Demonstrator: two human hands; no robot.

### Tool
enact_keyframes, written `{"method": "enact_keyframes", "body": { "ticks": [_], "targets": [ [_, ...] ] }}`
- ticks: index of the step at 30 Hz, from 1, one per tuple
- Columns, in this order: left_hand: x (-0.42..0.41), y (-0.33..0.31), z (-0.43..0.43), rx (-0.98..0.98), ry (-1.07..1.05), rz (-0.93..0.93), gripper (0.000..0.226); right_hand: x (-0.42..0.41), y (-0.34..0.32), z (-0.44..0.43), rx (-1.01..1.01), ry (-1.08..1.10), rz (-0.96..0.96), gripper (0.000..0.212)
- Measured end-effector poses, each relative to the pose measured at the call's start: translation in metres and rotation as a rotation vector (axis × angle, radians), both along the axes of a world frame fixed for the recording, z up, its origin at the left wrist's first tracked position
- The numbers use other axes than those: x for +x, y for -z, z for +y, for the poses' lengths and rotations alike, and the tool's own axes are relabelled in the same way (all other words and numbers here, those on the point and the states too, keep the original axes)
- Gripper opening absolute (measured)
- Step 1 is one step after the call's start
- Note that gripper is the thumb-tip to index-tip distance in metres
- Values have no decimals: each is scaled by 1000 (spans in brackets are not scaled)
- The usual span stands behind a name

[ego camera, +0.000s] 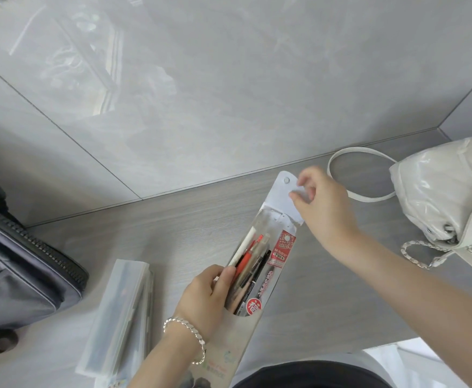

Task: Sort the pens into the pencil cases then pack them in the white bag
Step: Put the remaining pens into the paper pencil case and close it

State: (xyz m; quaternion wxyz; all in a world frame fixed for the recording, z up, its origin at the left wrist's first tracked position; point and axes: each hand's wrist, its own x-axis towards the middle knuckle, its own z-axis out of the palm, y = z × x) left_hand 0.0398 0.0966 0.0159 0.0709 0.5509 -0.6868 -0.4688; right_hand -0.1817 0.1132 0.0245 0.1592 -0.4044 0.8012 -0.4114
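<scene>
A long translucent pencil case with a white snap flap lies slanted over the wooden floor. Several pens, white, red and black, stick out of it. My left hand grips the case and the pens at the middle, thumb across them. My right hand pinches the white flap at the case's far end. A second frosted pencil case lies flat on the floor to the left. The white bag with a chain strap sits at the right.
A grey zipped bag stands at the left edge. A glossy grey tiled wall rises behind the floor. The white bag's strap loop lies on the floor beyond my right hand. Dark clothing shows at the bottom.
</scene>
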Motion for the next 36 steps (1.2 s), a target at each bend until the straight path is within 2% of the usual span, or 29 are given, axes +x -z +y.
{"method": "enact_keyframes", "body": {
  "ticks": [2, 4, 6, 8, 13, 16, 18, 20, 22, 27, 29, 31, 36],
  "targets": [
    [-1, 1, 1, -10, -12, 0, 32, 8, -4, 0, -8, -125, 59, 20],
    [-2, 1, 0, -29, -28, 4, 31, 20, -5, 2, -43, -270, -32, 10],
    [-3, 1, -2, -45, -32, 9, 31, 30, -6, 4, -34, -416, -135, 20],
    [-5, 0, -2, -45, -23, 11, 31, 35, -3, 8, 6, -484, -120, 32],
    [-8, -2, -2, -81, -17, 20, 42, 41, 0, 12, -1, -455, -44, 22],
    [-9, -3, -3, -64, -59, 7, 44, 41, -2, 13, 36, -549, -19, 34],
    [-9, -4, -4, -70, -59, -19, 44, 38, -2, 13, 75, -527, -6, 46],
    [-10, -5, -6, -82, -65, -35, 45, 38, -1, 14, 108, -449, 120, 51],
    [-10, -7, -8, -94, -60, -42, 46, 42, 1, 14, 91, -428, 220, 44],
    [-12, -9, -6, -116, -57, -62, 44, 41, -2, 17, 49, -414, 59, 35],
    [-13, -8, -6, -94, -58, -64, 45, 41, -2, 18, 76, -394, 114, 31],
    [-13, -8, -5, -75, -57, -68, 44, 43, -1, 18, 138, -383, 191, 35],
    [-14, -10, -3, -64, -52, -109, 41, 43, 0, 19, 230, -385, 125, 30]
  ]
}}
